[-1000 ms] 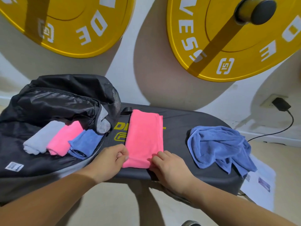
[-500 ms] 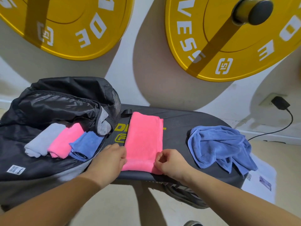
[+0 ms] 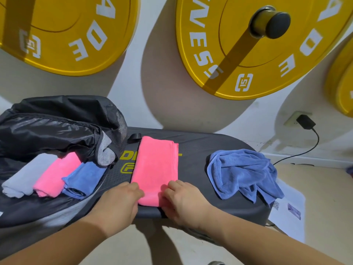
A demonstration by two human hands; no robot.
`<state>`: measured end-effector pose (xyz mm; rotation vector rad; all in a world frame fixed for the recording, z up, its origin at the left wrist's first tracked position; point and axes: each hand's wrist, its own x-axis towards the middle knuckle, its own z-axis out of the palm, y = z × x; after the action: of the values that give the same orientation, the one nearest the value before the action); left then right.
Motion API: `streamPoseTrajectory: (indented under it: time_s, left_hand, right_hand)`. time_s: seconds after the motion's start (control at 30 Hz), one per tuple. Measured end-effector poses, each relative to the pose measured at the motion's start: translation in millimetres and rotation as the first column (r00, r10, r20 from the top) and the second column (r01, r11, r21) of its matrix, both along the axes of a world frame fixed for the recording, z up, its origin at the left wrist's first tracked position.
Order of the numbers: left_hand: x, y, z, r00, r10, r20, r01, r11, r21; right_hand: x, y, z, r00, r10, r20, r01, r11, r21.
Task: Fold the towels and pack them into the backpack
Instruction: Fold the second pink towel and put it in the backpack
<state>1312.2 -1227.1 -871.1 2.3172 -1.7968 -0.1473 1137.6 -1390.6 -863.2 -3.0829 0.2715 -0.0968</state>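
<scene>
A pink towel (image 3: 155,167), folded into a long strip, lies on the dark bench pad (image 3: 193,155). My left hand (image 3: 119,202) grips its near left corner and my right hand (image 3: 183,200) grips its near right corner, fingers curled on the cloth. A crumpled blue towel (image 3: 242,173) sits to the right on the pad. The black backpack (image 3: 53,125) lies open at the left. In its opening rest a rolled grey towel (image 3: 24,178), a rolled pink towel (image 3: 55,175) and a rolled blue towel (image 3: 84,178).
Two big yellow weight plates (image 3: 238,54) hang on the wall behind, one with a protruding bar end (image 3: 271,23). A charger (image 3: 305,121) with its cable is plugged in at the right. Papers (image 3: 290,209) lie on the floor beside the bench.
Both hands have closed in on the near end of the pink towel and now pinch its corners. The towel's near edge has bunched slightly.
</scene>
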Motion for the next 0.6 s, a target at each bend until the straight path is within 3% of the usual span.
streamPoseTrajectory:
  time_s: [0.17, 0.2, 0.27, 0.37, 0.47, 0.53, 0.6]
  left_hand:
    - [6.3, -10.8, 0.8, 0.921, 0.253, -0.296, -0.259, 0.966, 0.019]
    - [8.4, -10.9, 0.3, 0.887, 0.298, -0.353, -0.303, 0.952, 0.04]
    - [12.4, -9.0, -0.6, 0.805, 0.35, -0.479, -0.365, 0.929, 0.065]
    - [12.2, -8.1, 2.5, 0.721, 0.369, -0.587, -0.406, 0.911, 0.074]
    - [16.0, -8.4, 3.2, 0.761, 0.354, -0.543, -0.41, 0.912, 0.021]
    - [17.6, -6.3, 1.4, 0.875, 0.286, -0.391, -0.338, 0.939, -0.067]
    - [13.7, -3.2, -0.4, 0.981, 0.11, -0.162, -0.132, 0.983, -0.131]
  right_hand:
    - [-1.1, -2.7, 6.6, 0.99, -0.126, -0.065, 0.136, 0.973, 0.189]
    - [0.0, -3.5, 10.7, 0.978, -0.189, -0.088, 0.207, 0.93, 0.303]
    - [4.9, -7.4, 19.4, 0.928, -0.31, -0.206, 0.372, 0.758, 0.536]
    - [6.5, -14.1, 23.5, 0.864, -0.402, -0.303, 0.495, 0.568, 0.658]
    - [7.0, -16.3, 22.1, 0.815, -0.456, -0.359, 0.566, 0.489, 0.664]
    - [9.8, -16.0, 19.5, 0.776, -0.495, -0.39, 0.614, 0.453, 0.647]
    - [12.7, -15.3, 16.8, 0.745, -0.529, -0.407, 0.646, 0.42, 0.637]
